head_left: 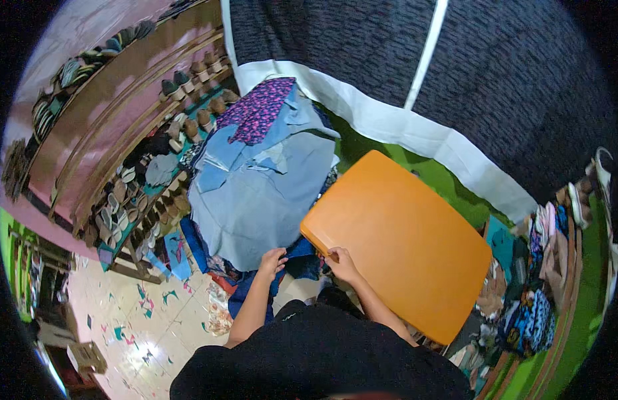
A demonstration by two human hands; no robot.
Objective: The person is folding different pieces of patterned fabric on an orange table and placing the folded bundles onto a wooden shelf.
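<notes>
Hands low centre, both at the near edge of the work. Right hand closed on the near-left corner of an orange board, fingers curled over its rim. Left hand gripping dark blue cloth at the foot of the fabric pile.

Board: flat, rounded corners, long side running from 11 to 5 o'clock. Its left edge touches the pile; far edge sits over green surface; right end stops just short of a heap of patterned fabric at 4 o'clock. Open room only along the far edge.

Pile: light blue denim sheets on top, purple floral piece at its 12 o'clock, darker cloth spilling off the near side.

Room: dark textured panel with white border at 1 o'clock. Wooden shelves of shoes from 9 to 11 o'clock. Pale tiled floor at 7 o'clock, littered with small fabric scraps. Worktop under the pile not visible.
</notes>
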